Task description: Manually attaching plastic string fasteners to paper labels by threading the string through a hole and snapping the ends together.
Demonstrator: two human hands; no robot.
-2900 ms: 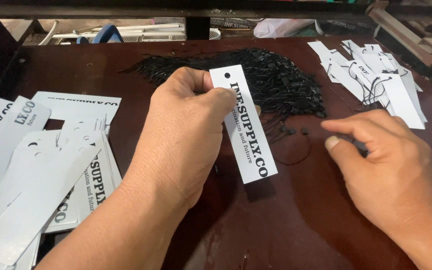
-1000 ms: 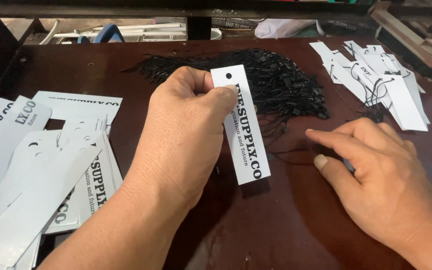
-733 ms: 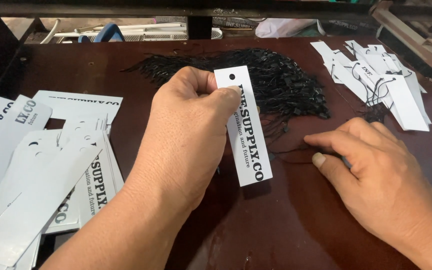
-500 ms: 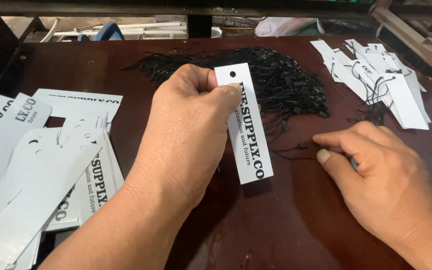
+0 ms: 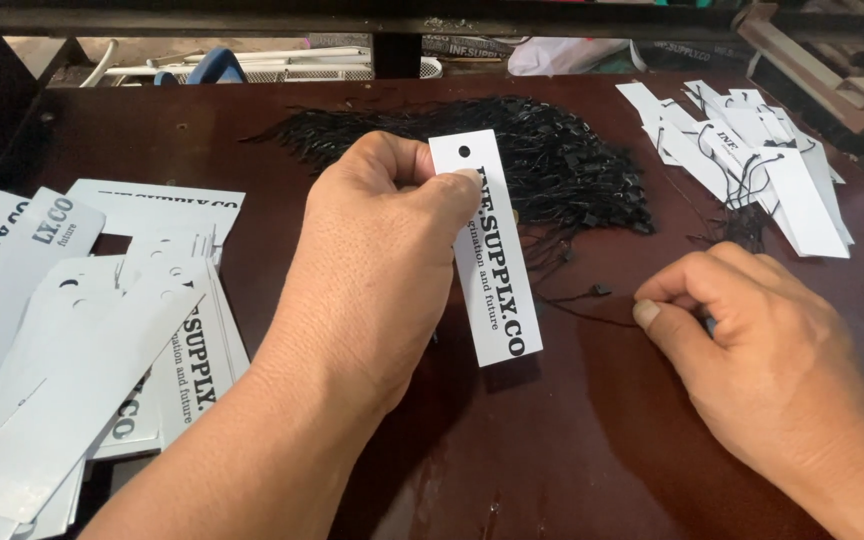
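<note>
My left hand (image 5: 377, 265) holds a narrow white paper tag (image 5: 487, 250) by its upper edge; the tag has black print and a punched hole at the top. My right hand (image 5: 762, 345) rests on the dark brown table (image 5: 552, 450) to the right, fingertips pinched on a thin black string (image 5: 582, 300) that trails left toward a heap of black strings (image 5: 532, 160). The heap lies just behind the tag.
Finished white tags with black strings (image 5: 752, 160) are piled at the back right. Stacks of white tags and punched card sheets (image 5: 82, 340) cover the left side. A metal frame and clutter lie beyond the table's far edge.
My right hand slid left to the loose strings, then drew back right a little with one string pinched. My left hand lifted the tag slightly and kept hold of it.
</note>
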